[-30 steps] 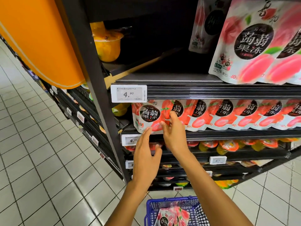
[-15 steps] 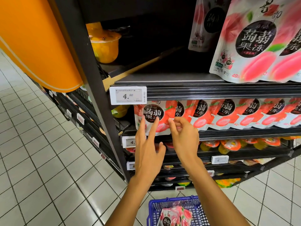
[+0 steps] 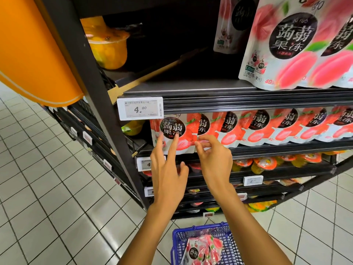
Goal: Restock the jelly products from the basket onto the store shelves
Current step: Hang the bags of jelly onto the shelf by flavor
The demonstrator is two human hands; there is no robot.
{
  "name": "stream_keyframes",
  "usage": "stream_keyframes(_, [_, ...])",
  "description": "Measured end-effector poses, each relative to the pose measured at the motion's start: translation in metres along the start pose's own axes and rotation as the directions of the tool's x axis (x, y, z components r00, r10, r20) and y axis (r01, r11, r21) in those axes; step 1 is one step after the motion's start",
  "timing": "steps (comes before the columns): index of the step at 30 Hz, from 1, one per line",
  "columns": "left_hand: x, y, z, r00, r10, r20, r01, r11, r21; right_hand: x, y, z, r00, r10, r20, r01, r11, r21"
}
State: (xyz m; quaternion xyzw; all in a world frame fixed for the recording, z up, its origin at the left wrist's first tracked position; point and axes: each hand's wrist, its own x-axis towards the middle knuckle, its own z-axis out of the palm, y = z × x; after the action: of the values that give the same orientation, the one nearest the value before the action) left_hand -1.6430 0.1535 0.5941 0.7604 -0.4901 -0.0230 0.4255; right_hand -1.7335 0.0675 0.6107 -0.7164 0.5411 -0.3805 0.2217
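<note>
Right at the dark rack, the person has both hands up against the left end of the middle shelf [image 3: 277,149]. The left hand [image 3: 168,169] is spread: its first two fingers are straight, their tips resting on the face of the front pouch [image 3: 172,129], and the thumb sticks out to the side. The right hand [image 3: 214,161] is beside it with the fingers curled in. Its forefinger and thumb meet at the lower right edge of that same pouch, but I cannot tell whether they actually pinch the foil or only touch it.

The front pouch stands upright at the left end of the shelf, red and white with a dark round label. A row [image 3: 257,127] of the same pouches overlaps away to the right behind it. Above, a price tag [image 3: 140,109] reading 4.90 is clipped to the lip of the next shelf up. On that higher shelf stand large peach pouches [image 3: 286,46], with an orange cup [image 3: 108,44] further left in the shadow.

Below the hands, small jelly cups [image 3: 265,164] line a lower shelf. Down on the white tiled floor [image 3: 47,188], between the forearms, sits a blue basket [image 3: 177,241] with a pink pouch [image 3: 202,249] lying in it.
</note>
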Motion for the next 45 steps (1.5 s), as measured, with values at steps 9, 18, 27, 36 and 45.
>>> stream_keyframes(9, [-0.025, 0.011, 0.025, 0.996, -0.070, -0.054, 0.054, 0.968, -0.246, -0.026, 0.073, -0.018, 0.985, 0.056, 0.166, -0.069, 0.995, 0.069])
stream_keyframes(18, [-0.144, -0.020, 0.129, 0.919, -0.278, 0.278, 0.300, 0.953, -0.037, -0.080, 0.233, -0.053, 0.756, 0.281, 0.591, -0.308, 0.950, -0.059])
stream_keyframes(27, [-0.274, -0.068, 0.268, 0.652, -0.630, 0.421, 0.666, 0.742, 0.078, -0.124, 0.441, -0.032, 0.428, 0.548, 0.719, -0.504, 0.805, -0.314])
stream_keyframes(36, [-0.400, -0.184, 0.372, 0.390, -0.771, 0.503, 0.770, 0.573, 0.280, -0.220, 0.584, 0.071, 0.257, 0.672, 0.695, -0.601, 0.674, -0.430])
stream_keyframes(45, [-0.477, -0.360, 0.483, 0.254, -0.849, 0.464, 0.798, 0.455, 0.394, -0.315, 0.714, 0.222, 0.128, 0.669, 0.732, -0.483, 0.687, -0.543])
